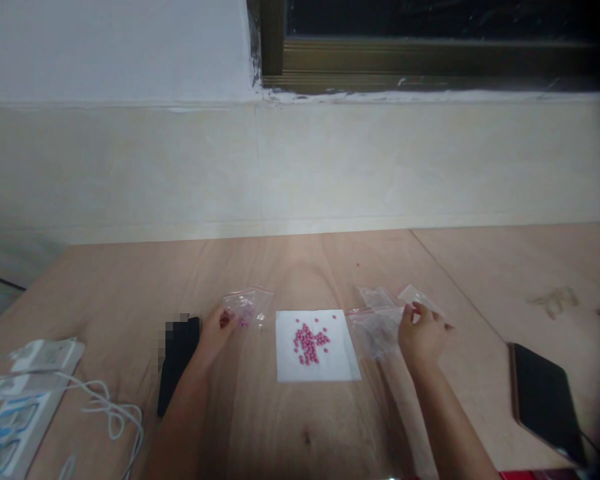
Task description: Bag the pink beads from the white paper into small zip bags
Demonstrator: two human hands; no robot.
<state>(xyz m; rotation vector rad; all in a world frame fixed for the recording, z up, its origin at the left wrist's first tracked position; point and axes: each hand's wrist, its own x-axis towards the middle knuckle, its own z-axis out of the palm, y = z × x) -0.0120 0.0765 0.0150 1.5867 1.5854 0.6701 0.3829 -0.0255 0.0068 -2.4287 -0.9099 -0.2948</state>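
On the left, my left hand (217, 332) is closed at the edge of a small clear zip-lock bag (259, 301). Small dark red and purple pieces show in and beside that bag, partly hidden by my fingers. To the right, my right hand (423, 333) pinches the top corner of another clear zip-lock bag (375, 330), which looks flat. Other clear bags (380, 295) lie behind it. Between my hands is a white square sheet (287, 368), with many small pink beads (307, 343) heaped and scattered on it.
A black phone-like object (177, 363) lies by my left forearm. At the far left are a white power strip (25, 427) and tangled white cables (115, 410). A dark tablet or phone (547, 397) and tan rubber-band-like loops (553, 301) lie right. A tiled wall (180, 167) borders the table.
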